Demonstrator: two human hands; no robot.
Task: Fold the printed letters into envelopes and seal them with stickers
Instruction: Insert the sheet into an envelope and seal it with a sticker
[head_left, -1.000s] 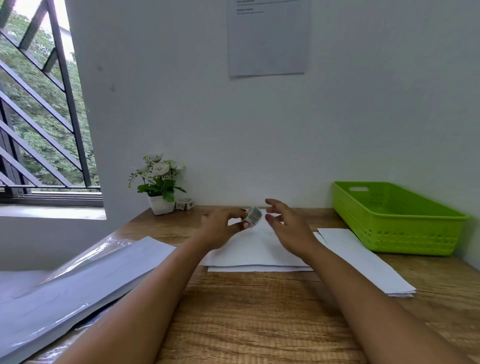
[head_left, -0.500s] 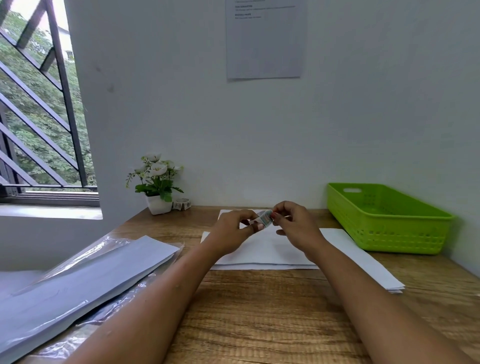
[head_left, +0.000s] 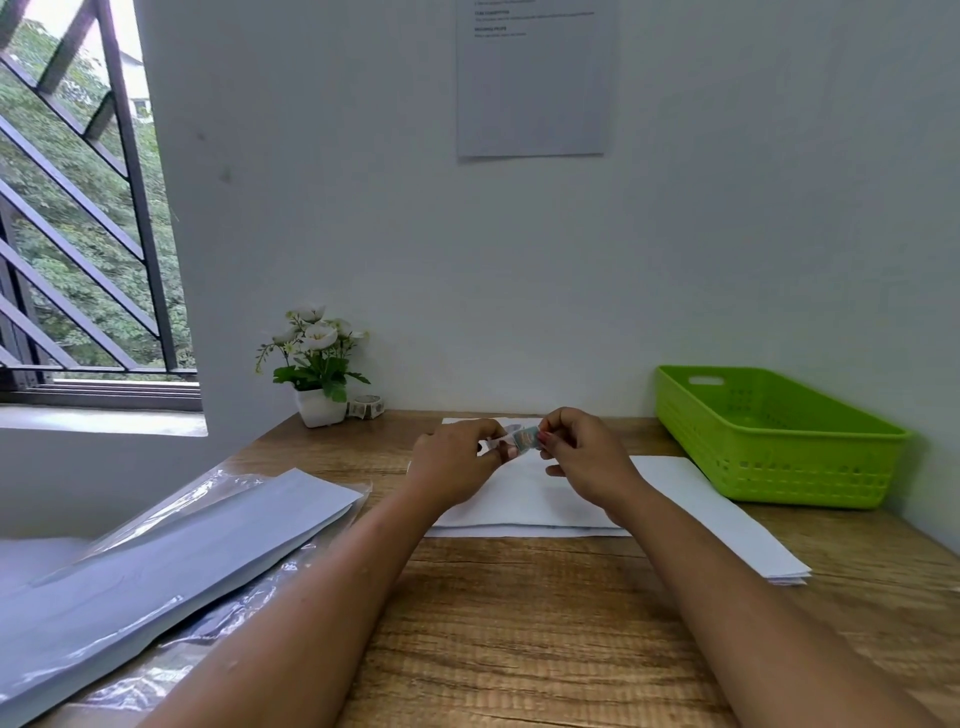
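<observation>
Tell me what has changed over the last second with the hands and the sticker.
The right hand, open and apart a second ago, closed in and pinched the sticker that the left hand was already holding; both now grip it above the envelope, seemingly peeling it. The left hand kept its hold. The green basket, the paper stack, the plant and the tape roll stayed put.

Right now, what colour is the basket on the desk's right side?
Bright lime green, with a perforated wall: the basket shows clearly in the head view.
</observation>
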